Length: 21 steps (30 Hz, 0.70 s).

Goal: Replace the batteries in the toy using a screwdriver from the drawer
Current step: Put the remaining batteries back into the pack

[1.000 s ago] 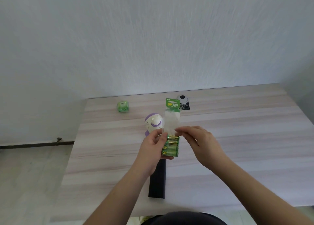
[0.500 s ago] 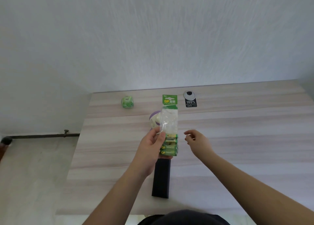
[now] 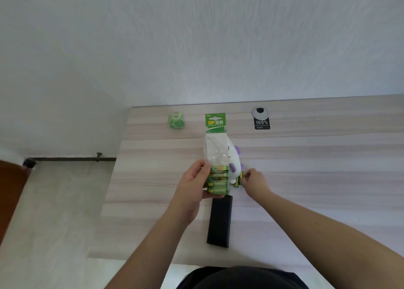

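Observation:
My left hand (image 3: 195,180) grips a green pack of batteries (image 3: 216,155) upright above the table, its clear upper part empty and several green batteries in the lower part. Behind the pack lies the white and purple toy (image 3: 234,165), mostly hidden. My right hand (image 3: 253,180) pinches a loose green battery (image 3: 238,180) right beside the toy's near end, just above the table (image 3: 306,168).
A long black box (image 3: 219,221) lies on the table near the front edge, under my left hand. A small green cube (image 3: 176,120) sits at the back left. A grey cable grommet (image 3: 260,112) and a black sticker (image 3: 262,123) are at the back.
My right hand left the pack and moved right and down to the toy, now holding a single battery. The camera view shifted, so the toy shows to the right of the pack.

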Available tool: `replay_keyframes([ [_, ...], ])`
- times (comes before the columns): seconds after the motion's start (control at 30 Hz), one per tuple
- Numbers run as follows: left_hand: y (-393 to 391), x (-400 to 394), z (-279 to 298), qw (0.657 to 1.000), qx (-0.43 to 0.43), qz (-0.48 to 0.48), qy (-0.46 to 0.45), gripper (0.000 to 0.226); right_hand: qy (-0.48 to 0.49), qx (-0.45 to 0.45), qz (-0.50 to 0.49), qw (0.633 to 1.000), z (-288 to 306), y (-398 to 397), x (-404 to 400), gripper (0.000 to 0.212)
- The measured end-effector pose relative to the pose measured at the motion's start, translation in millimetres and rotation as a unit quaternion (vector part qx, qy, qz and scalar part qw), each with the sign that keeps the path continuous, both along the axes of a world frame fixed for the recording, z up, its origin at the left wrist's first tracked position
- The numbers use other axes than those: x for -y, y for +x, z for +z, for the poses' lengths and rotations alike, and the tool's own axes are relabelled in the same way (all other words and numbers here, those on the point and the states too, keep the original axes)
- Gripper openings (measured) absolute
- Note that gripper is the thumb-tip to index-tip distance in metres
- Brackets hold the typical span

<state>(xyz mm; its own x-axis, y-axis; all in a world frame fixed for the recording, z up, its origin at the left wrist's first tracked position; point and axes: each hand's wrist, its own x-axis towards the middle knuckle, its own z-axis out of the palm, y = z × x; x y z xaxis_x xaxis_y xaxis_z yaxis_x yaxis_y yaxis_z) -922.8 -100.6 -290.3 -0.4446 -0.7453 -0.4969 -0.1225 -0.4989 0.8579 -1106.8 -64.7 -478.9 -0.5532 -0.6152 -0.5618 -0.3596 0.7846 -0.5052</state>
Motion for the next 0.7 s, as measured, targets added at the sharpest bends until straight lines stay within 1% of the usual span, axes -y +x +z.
replay_keyframes([
  [0.1,1.0,-0.2,-0.5,1.000,0.003,-0.001,0.005,0.021,0.011,-0.024,0.016,1.000,-2.2,-0.6,-1.9,0.020],
  [0.2,0.1,-0.3,-1.2,1.000,0.004,-0.009,0.004,0.022,0.032,-0.075,0.061,0.995,-4.1,-5.6,-10.1,0.017],
  [0.27,-0.9,-0.8,-0.5,1.000,0.004,-0.015,0.002,0.023,0.032,-0.083,0.066,0.994,-2.6,-11.3,-16.6,0.021],
  [0.4,-4.4,-3.7,2.0,1.000,-0.005,-0.023,-0.002,0.024,-0.021,-0.014,0.041,0.999,16.7,-19.8,-33.2,0.033],
  [0.53,-11.1,-8.5,6.6,0.999,-0.016,-0.034,-0.001,0.024,-0.135,0.063,-0.007,0.989,54.2,-21.5,-50.6,0.030],
  [0.57,-12.8,-10.3,7.8,0.999,-0.020,-0.037,0.000,0.023,-0.171,0.101,-0.034,0.980,63.3,-21.5,-54.8,0.028],
  [0.63,-16.1,-13.6,9.1,0.999,-0.023,-0.038,0.004,0.023,-0.252,0.187,-0.083,0.946,82.8,-20.7,-63.4,0.026],
  [0.7,-19.8,-16.4,8.5,0.999,-0.023,-0.034,0.011,0.025,-0.326,0.231,-0.093,0.912,105.5,-19.7,-71.2,0.023],
])
